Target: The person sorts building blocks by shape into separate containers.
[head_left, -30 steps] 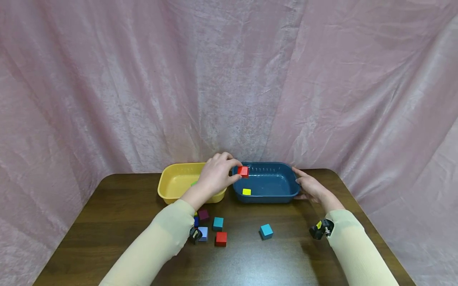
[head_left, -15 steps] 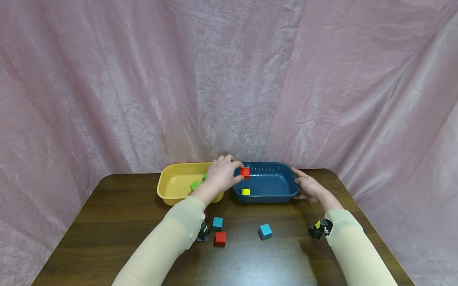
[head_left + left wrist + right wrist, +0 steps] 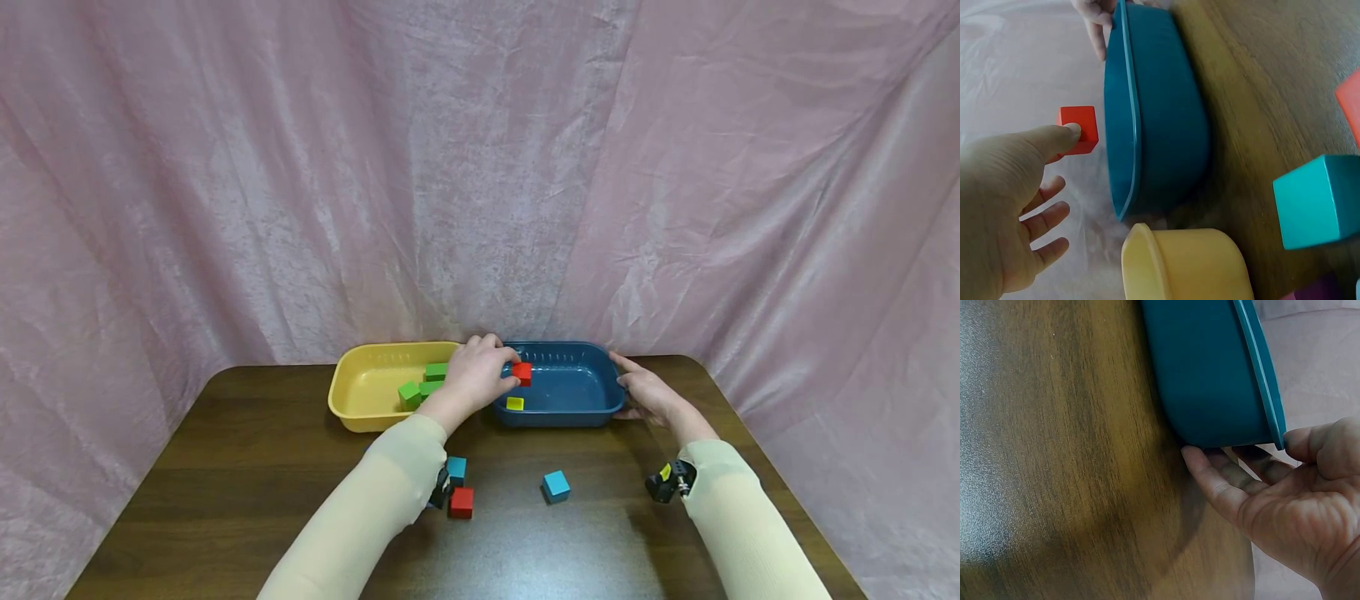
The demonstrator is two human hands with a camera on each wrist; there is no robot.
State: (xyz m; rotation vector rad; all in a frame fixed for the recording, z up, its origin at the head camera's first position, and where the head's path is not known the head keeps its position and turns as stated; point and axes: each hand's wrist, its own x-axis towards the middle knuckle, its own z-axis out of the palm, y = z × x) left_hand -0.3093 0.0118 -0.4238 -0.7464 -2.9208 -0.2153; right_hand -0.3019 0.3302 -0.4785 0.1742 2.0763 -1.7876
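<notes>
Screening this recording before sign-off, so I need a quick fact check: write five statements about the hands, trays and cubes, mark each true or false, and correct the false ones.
1. The left hand pinches a red cube. True.
2. The right hand holds a green cube. False: it touches the end of the blue tray.
3. A yellow cube lies in the blue tray. True.
4. The visible green cubes lie in the blue tray. False: they are in the yellow tray.
5. A second red cube lies on the table. True.
</notes>
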